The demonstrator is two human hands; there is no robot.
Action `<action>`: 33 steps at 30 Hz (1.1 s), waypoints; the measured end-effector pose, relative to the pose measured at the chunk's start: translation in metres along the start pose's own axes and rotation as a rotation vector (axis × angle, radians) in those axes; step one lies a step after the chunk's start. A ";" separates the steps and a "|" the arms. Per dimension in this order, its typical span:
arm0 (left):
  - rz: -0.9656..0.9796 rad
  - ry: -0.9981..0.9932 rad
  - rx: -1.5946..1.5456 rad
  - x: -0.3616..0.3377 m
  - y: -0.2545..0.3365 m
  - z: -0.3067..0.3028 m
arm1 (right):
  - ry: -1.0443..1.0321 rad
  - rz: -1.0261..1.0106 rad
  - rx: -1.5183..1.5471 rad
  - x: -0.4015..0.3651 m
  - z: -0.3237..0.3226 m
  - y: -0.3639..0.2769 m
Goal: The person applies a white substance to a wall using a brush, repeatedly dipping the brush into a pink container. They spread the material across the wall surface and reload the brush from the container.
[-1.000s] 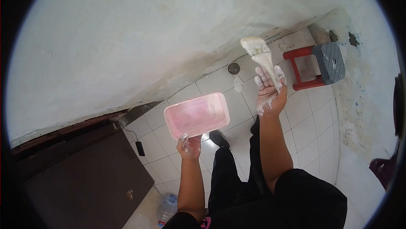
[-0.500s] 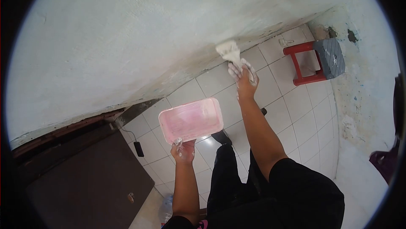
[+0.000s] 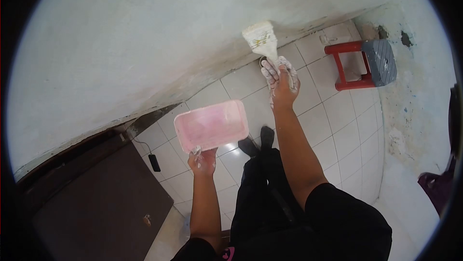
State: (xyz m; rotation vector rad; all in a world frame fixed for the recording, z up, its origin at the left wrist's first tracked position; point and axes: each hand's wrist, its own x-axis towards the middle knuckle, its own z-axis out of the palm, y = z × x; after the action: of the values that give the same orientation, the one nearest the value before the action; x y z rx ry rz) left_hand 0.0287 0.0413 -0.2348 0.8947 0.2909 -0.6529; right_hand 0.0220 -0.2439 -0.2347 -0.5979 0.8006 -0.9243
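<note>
My right hand, smeared with white paint, is closed around the handle of a wide paintbrush. The brush points up and away from me, its paint-coated bristles overlapping the lower part of the pale wall in this view. In my left hand is a shallow pink plastic tub, gripped at its near left edge with the thumb over the rim. Whitish paint residue coats the inside of the tub. White smears also mark the left thumb.
A red stool with a grey top stands at the right against the side wall. A dark brown door panel fills the lower left. A black adapter with a cable lies on the white tiles.
The paintbrush has moved up along the wall and shows more of its broad face. The tub has shifted slightly left and up in view. Both feet now show, close together.
</note>
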 end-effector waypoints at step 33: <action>-0.061 -0.173 0.178 0.016 -0.037 0.056 | -0.956 -0.245 -1.240 -0.070 -0.039 -0.080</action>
State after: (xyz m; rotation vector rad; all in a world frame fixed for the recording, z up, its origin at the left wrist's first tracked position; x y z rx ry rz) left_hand 0.0163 -0.0265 -0.2320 0.9952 0.1064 -0.8174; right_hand -0.0715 -0.2258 -0.1741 -2.0557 0.3221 -0.1467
